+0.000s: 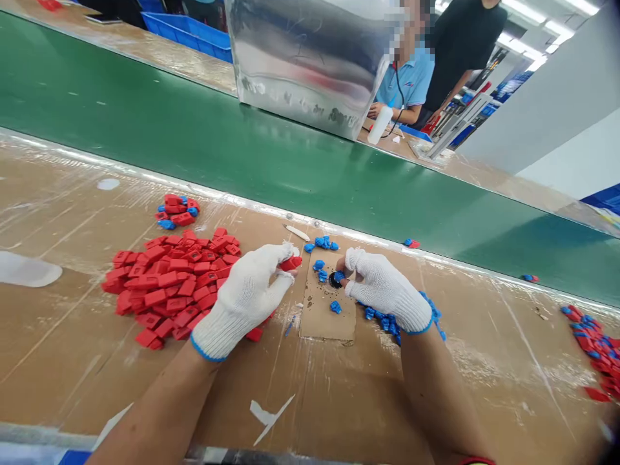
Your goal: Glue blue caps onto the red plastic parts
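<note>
My left hand (249, 294), in a white knit glove, is closed on a small red plastic part (290, 263) pinched at its fingertips, just right of a big pile of red parts (167, 284). My right hand (382, 287), also gloved, is curled with its fingertips pinching a small blue piece (339, 276) over a dark round spot on a cardboard pad (327, 310). A few loose blue pieces (320, 244) lie on and above the pad. More blue pieces (387, 321) lie under and behind my right wrist.
A smaller heap of red and blue parts (177, 211) lies at the back left, another mixed heap (598, 349) at the far right. A green conveyor belt (194, 129) runs beyond the bench. A shiny metal box (310, 58) and two people stand across it.
</note>
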{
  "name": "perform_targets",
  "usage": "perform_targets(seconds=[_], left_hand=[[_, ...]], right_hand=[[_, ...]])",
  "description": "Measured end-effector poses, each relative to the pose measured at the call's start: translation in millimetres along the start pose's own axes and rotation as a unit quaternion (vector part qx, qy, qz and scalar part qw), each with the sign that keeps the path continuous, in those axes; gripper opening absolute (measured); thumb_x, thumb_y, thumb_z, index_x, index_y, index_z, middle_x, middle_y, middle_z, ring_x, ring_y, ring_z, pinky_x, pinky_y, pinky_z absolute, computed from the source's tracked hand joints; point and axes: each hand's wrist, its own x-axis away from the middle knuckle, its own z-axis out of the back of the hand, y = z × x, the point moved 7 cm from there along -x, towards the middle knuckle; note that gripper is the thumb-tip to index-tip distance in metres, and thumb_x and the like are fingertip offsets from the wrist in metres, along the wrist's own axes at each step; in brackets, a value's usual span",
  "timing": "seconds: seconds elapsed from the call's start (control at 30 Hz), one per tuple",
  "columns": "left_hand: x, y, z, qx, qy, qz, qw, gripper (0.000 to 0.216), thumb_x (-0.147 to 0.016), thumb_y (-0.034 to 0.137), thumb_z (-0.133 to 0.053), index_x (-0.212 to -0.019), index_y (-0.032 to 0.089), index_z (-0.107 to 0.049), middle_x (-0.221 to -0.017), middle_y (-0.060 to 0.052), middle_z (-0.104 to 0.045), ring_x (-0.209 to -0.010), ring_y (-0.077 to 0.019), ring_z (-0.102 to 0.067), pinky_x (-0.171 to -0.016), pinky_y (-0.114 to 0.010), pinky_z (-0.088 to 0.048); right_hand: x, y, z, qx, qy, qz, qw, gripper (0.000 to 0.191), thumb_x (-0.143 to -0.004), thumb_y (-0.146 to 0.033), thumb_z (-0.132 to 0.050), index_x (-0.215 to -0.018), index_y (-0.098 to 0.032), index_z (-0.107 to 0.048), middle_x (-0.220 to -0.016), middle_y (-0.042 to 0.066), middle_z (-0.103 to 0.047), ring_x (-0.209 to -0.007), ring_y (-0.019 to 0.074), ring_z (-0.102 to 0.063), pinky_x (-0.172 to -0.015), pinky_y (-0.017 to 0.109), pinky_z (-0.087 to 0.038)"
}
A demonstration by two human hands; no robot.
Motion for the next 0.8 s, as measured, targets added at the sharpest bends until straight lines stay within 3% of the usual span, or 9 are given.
perform_targets(seconds=[0.1, 0.33, 0.47, 0.57, 0.67, 0.8], left_hand=[[-1.0, 2.6, -0.4, -0.003, -0.007, -0.014, 1.0, 0.027, -0.097, 0.024, -0.058, -0.119, 0.017, -0.072, -0.108, -0.011, -0.08, -0.097, -0.0272, -0.076, -0.088, -0.041, -0.06], [-1.6, 6.4, -2.3, 0.033, -0.028, -0.013, 0.999, 0.028, -0.094, 0.013, -0.057, -0.118, 0.018, -0.072, -0.105, -0.009, -0.075, -0.098, -0.0253, -0.071, -0.089, -0.041, -0.056], [-1.2, 8.4, 5.0, 0.061, 0.004, 0.023, 0.998, 0.032, -0.094, 0.016, -0.058, -0.124, 0.017, -0.068, -0.093, -0.005, -0.065, -0.083, -0.0205, -0.063, -0.078, -0.036, -0.052], [-0.2, 10.0, 4.8, 0.131, -0.005, 0.043, 0.99, 0.039, -0.095, 0.014, -0.051, -0.131, 0.019, -0.067, -0.091, -0.002, -0.058, -0.078, -0.0163, -0.059, -0.075, -0.033, -0.05], [1.0, 5.5, 0.3, 0.23, -0.007, 0.086, 0.969, 0.028, -0.096, 0.018, -0.054, -0.12, 0.019, -0.068, -0.09, -0.001, -0.06, -0.077, -0.0155, -0.057, -0.075, -0.033, -0.05], [2.0, -3.6, -5.2, 0.373, 0.019, 0.161, 0.913, 0.013, -0.09, 0.024, -0.069, -0.102, 0.02, -0.065, -0.085, 0.0, -0.064, -0.074, -0.0139, -0.057, -0.07, -0.031, -0.049]], right_hand=[[-0.6, 4.9, -5.8, 0.016, -0.033, -0.041, 0.998, 0.018, -0.074, -0.014, -0.054, -0.09, -0.023, -0.055, -0.08, -0.004, -0.062, -0.067, 0.0124, -0.046, -0.066, 0.028, -0.039], [-3.5, 8.2, -11.7, 0.053, -0.063, -0.049, 0.995, 0.017, -0.078, -0.017, -0.054, -0.094, -0.023, -0.054, -0.08, -0.002, -0.062, -0.067, 0.0137, -0.05, -0.066, 0.028, -0.039], [3.0, 13.7, -1.8, 0.053, -0.037, -0.061, 0.996, 0.022, -0.078, -0.018, -0.058, -0.099, -0.023, -0.059, -0.078, -0.003, -0.063, -0.065, 0.014, -0.052, -0.065, 0.029, -0.039], [6.1, 15.8, 4.5, 0.06, -0.025, -0.066, 0.996, 0.028, -0.074, -0.016, -0.059, -0.101, -0.024, -0.06, -0.081, -0.003, -0.065, -0.066, 0.0142, -0.053, -0.064, 0.029, -0.039], [4.8, 17.7, 1.4, 0.062, -0.042, -0.072, 0.995, 0.03, -0.072, -0.013, -0.058, -0.1, -0.024, -0.059, -0.082, -0.002, -0.067, -0.066, 0.0146, -0.056, -0.064, 0.03, -0.041], [4.1, 22.0, -0.2, 0.046, -0.043, -0.074, 0.995, 0.027, -0.075, -0.013, -0.06, -0.1, -0.024, -0.057, -0.086, -0.001, -0.071, -0.067, 0.0143, -0.058, -0.064, 0.03, -0.044]])
